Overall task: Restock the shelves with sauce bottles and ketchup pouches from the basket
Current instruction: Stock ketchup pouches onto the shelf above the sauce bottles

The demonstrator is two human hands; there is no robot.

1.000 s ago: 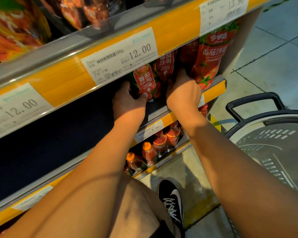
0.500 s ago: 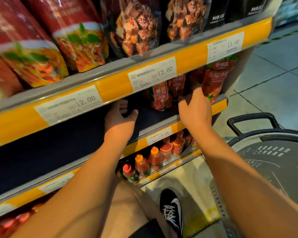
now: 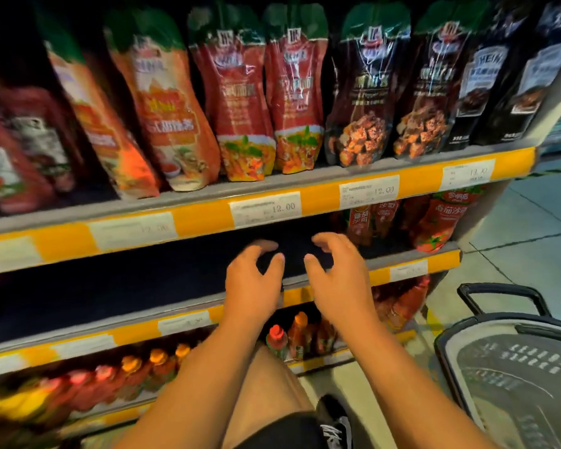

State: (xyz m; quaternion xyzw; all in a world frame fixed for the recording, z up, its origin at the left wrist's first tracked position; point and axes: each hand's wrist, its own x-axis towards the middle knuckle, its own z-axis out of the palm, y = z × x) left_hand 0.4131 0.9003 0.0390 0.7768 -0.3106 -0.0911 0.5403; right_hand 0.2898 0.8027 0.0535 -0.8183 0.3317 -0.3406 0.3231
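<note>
Both hands hang in front of the middle shelf (image 3: 162, 306), holding nothing: the left hand (image 3: 251, 280) and the right hand (image 3: 339, 277) have loosely curled fingers, thumbs turned toward each other, with only dark shelf space between them. That pose suggests they are between loads, free to reach for more stock. The ketchup pouches (image 3: 441, 222) stand at the far right end of that shelf, upright with their long axis vertical and printed fronts facing out toward the aisle, probably so labels read at a glance; the rest of the shelf to the left looks dark and bare. Sauce bottles (image 3: 277, 340) stand cap-up in a row on the shelf below. The basket (image 3: 512, 322) sits on the floor at near right; what it holds cannot be made out.
</note>
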